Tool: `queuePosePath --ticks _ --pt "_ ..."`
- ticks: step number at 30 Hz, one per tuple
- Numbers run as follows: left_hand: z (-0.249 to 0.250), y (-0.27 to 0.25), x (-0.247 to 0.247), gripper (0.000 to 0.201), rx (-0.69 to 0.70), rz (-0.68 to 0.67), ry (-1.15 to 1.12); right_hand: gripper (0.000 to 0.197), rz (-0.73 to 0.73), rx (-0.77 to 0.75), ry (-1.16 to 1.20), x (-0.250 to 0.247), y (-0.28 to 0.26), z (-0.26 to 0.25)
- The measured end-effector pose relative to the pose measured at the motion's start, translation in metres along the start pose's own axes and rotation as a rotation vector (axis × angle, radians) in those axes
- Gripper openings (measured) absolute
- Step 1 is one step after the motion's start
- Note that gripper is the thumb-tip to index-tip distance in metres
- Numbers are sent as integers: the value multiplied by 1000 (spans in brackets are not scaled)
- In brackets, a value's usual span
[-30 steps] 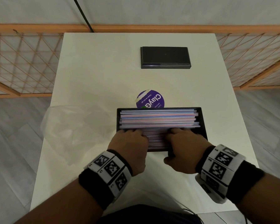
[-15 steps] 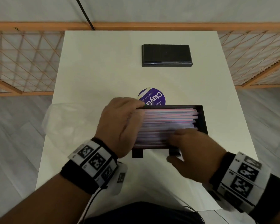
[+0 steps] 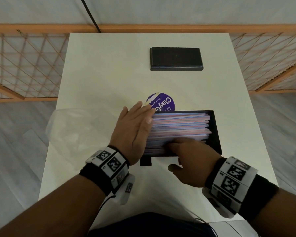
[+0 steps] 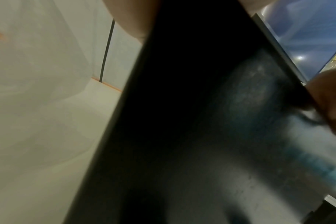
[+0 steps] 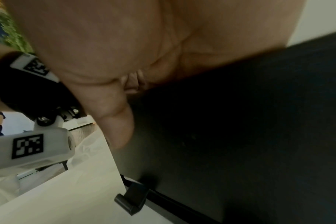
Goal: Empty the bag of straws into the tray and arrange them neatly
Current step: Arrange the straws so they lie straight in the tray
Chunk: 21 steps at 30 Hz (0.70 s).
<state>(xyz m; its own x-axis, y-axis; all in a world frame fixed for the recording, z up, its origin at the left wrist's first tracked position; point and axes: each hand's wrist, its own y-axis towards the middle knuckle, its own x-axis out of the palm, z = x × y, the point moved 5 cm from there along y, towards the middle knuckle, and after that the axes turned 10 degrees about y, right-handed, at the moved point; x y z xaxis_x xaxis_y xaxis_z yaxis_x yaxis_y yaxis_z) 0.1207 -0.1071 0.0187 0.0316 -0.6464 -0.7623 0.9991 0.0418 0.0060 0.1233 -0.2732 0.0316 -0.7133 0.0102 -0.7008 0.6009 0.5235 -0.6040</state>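
A black tray (image 3: 216, 134) sits mid-table, filled with pink and blue straws (image 3: 179, 124) lying left to right. My left hand (image 3: 140, 120) stands flat with straight fingers against the straws' left ends at the tray's left side. My right hand (image 3: 186, 154) straddles the tray's near wall, with its fingers on the near straws and its thumb (image 5: 115, 121) along the outside of the wall. The empty clear bag (image 3: 79, 130) lies left of the tray. In the left wrist view the tray's dark wall (image 4: 182, 121) fills the middle and the bag (image 4: 38, 75) shows on the left.
A round purple sticker (image 3: 164, 103) lies just beyond the tray. A black rectangular box (image 3: 176, 59) sits at the far side of the white table (image 3: 101, 74). A small black foot (image 3: 145, 162) juts from the tray's near left corner. Orange lattice fencing flanks the table.
My left hand left the tray's near edge, went round to its left end and flattened against the straw ends. The right hand stayed at the near wall. The tray shifted slightly right.
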Motion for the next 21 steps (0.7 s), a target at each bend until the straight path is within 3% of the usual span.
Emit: queuePosePath --ticks 3,5,7,9,14,18,21 --pt "-8 -4 -16 64 -120 149 -231 36 51 -37 4 -8 -10 -3" --pt "-24 -5 -23 49 -229 237 -338 38 53 -29 -9 -8 -14 0" --pt "-38 -5 -14 39 -359 206 -464 42 18 4 -66 -2 -10 0" --pt "-37 -6 -3 45 -435 158 -554 43 8 -3 -69 6 -1 -8" --pt "-18 -10 -5 60 -406 220 -585 34 -22 -87 139 6 7 -33" --pt "-26 -10 -1 62 -367 186 -509 38 113 -26 -3 -14 -6 -14" --pt "-30 -12 5 70 -304 200 -449 53 25 37 -71 -10 -1 -3"
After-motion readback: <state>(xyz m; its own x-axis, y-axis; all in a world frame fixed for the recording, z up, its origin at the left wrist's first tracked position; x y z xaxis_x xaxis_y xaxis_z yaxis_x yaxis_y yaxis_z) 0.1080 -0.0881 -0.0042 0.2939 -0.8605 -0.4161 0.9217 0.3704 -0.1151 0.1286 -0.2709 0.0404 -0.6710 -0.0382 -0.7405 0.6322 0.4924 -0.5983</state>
